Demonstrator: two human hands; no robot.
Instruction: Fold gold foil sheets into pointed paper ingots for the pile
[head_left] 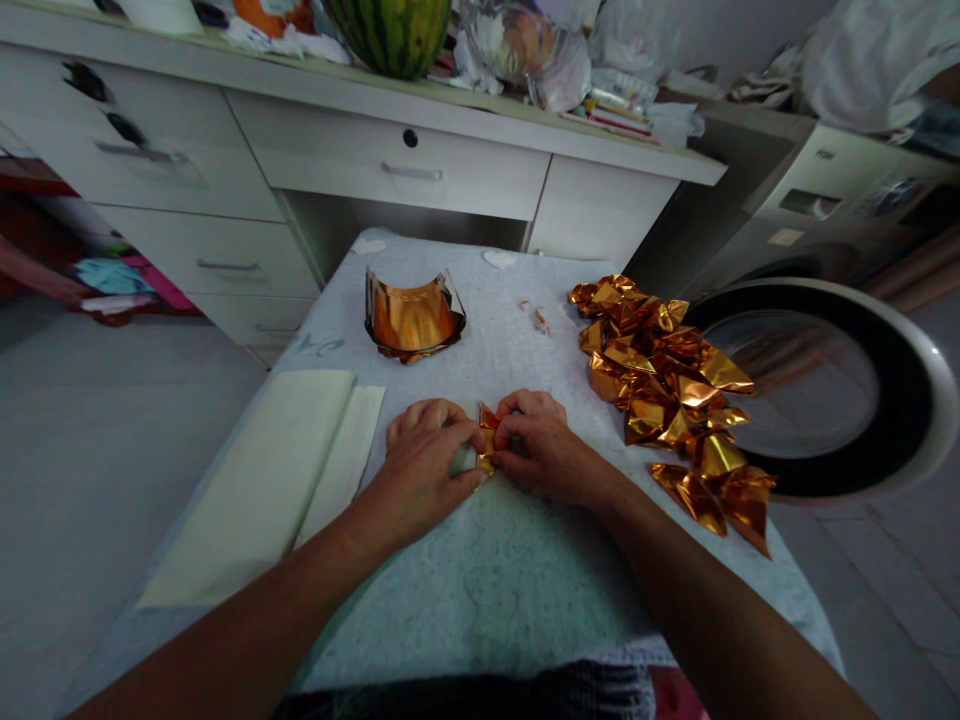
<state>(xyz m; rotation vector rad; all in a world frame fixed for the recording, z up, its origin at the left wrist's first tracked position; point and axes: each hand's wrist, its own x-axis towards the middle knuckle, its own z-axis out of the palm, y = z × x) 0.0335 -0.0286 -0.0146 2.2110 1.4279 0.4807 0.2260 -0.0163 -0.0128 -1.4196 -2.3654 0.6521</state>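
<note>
A small piece of shiny gold foil (487, 440) lies between my hands at the middle of the cloth-covered table (480, 590). My left hand (431, 455) grips its left side with thumb and index finger. The fingers of my right hand (540, 445) are bent and pinch its right side. Beyond my left hand stands a curved stack of gold foil sheets (415, 318). To the right is a long pile of folded gold foil pieces (667, 370). Tiny scraps (540, 320) lie between the stack and the pile.
Pale folded paper (247, 480) lies on the table's left side. Behind stands a white drawer cabinet (405, 160) with a watermelon (390, 30) and plastic bags on top. An open round washer door (817, 390) is close to the table's right edge.
</note>
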